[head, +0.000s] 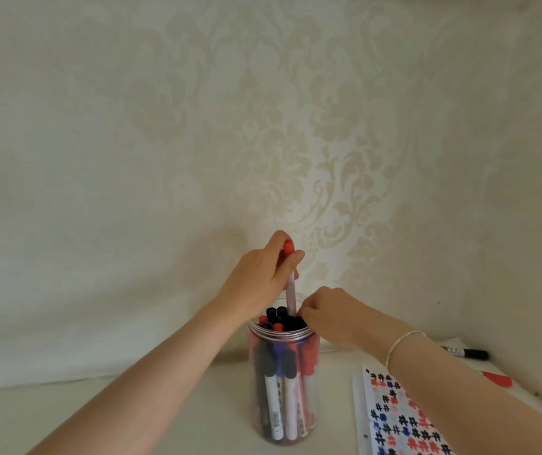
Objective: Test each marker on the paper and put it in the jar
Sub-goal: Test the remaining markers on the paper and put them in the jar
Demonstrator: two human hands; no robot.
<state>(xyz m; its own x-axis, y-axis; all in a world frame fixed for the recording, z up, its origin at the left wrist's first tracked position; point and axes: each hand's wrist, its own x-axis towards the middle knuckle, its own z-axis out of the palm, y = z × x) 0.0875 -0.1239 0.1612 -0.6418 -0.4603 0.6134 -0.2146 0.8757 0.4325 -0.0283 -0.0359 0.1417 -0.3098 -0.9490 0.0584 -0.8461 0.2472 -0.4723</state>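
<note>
While markers pack the jar (283,385), the left hand (264,274) holds another marker (290,284).

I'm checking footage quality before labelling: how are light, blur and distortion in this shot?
Head view: soft, even light, with faint shadows on the wallpaper above the left hand; wide-angle bending at the edges; slight softness on the red-capped marker and right hand; the clear jar shows mild glare.

Paper (404,418), at the table's right front edge: rows of hand-drawn "#" signs in black, red and blue. Markers in the jar (282,385): printed labels on the white barrels, too small to read. Black marker (466,352) at the far right: lettering illegible.
</note>
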